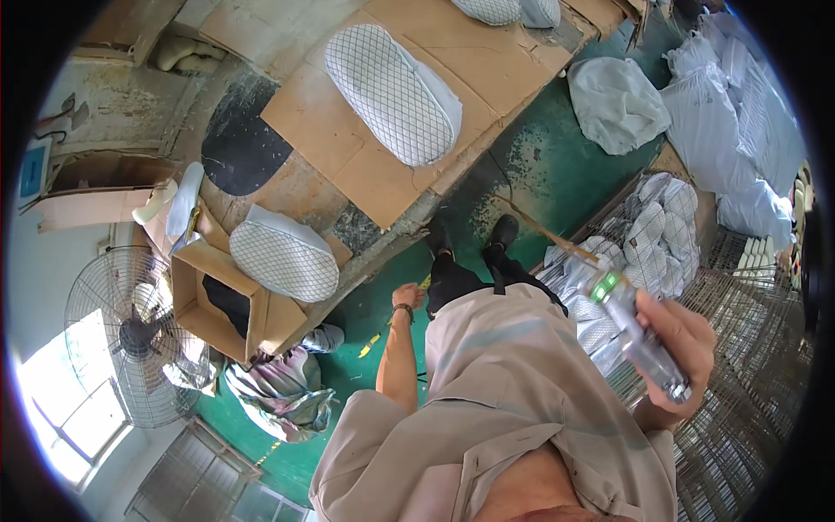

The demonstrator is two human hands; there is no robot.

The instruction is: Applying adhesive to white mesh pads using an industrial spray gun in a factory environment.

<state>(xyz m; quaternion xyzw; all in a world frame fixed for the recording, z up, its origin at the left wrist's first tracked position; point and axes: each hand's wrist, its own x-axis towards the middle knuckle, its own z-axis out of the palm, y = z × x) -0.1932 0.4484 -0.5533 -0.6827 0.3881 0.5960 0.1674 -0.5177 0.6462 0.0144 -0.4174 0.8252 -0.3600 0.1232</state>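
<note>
The person's right hand (674, 335) is wrapped around a clear, bottle-like hand tool (639, 335) with a green-lit tip, fingers curled tight on its body, held up in front of the chest over a wire basket (739, 365); the left hand (406, 296) hangs at the side above the green floor (531, 165), near nothing, and whether its fingers are loose or curled cannot be told. The step in hand looks like carrying the tool between spots, not yet applying it; the next move would call for bringing its tip down to a piece. The wire basket holds a heap of pale quilted covers (652, 226); an open cardboard box (217, 304) by the workbench (487, 52) shows only a dark shape inside; one quilted pad (283, 252) rests on its edge, another pad (391, 91) lies on the bench's cardboard.
</note>
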